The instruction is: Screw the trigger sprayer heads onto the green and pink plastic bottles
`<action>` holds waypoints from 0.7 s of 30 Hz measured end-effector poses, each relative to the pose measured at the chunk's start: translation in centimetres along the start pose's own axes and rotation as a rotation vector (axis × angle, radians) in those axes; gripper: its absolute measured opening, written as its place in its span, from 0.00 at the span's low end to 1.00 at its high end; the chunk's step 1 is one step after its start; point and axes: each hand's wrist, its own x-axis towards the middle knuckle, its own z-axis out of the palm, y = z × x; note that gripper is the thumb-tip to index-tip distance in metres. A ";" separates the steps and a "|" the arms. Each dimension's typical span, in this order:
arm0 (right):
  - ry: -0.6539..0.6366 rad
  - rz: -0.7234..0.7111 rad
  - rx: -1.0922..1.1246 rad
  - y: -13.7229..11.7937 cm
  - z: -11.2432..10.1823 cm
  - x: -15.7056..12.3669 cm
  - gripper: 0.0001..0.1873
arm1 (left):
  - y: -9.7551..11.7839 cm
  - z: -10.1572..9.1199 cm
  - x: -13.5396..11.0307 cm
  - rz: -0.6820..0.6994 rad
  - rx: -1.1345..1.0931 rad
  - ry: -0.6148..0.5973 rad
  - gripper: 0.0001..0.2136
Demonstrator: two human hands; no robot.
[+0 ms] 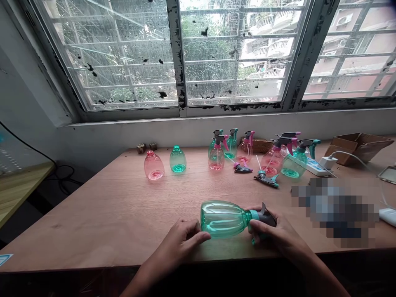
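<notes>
A teal spray bottle [224,218] lies on its side near the front edge of the wooden table [102,214]. My left hand [184,237] curls round the bottle's base. My right hand [269,235] is closed round its neck and grey spray head [266,214].
Further back stand a headless pink bottle [154,165] and a headless teal bottle [177,159], then several pink and teal bottles with spray heads [247,150]. Two loose spray heads [266,179] lie beside them. A power strip [318,165] and cardboard box [359,146] sit at right.
</notes>
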 end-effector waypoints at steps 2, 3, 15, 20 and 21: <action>0.010 0.005 0.003 -0.2 0.1 -0.1 0.22 | -0.1 0.1 0.0 -0.032 0.000 0.010 0.18; 0.015 0.006 0.004 -0.3 0.1 -0.2 0.22 | -0.1 0.1 0.0 -0.038 -0.003 0.010 0.17; 0.000 -0.001 -0.011 -0.1 -0.1 -0.2 0.20 | 0.2 0.0 -0.1 -0.012 -0.042 0.011 0.20; 0.017 0.006 0.008 0.4 -0.3 0.1 0.22 | 0.0 0.1 -0.2 -0.019 -0.051 0.010 0.19; 0.015 0.005 0.002 0.4 -0.3 0.1 0.22 | 0.0 0.0 -0.3 -0.005 -0.058 0.002 0.21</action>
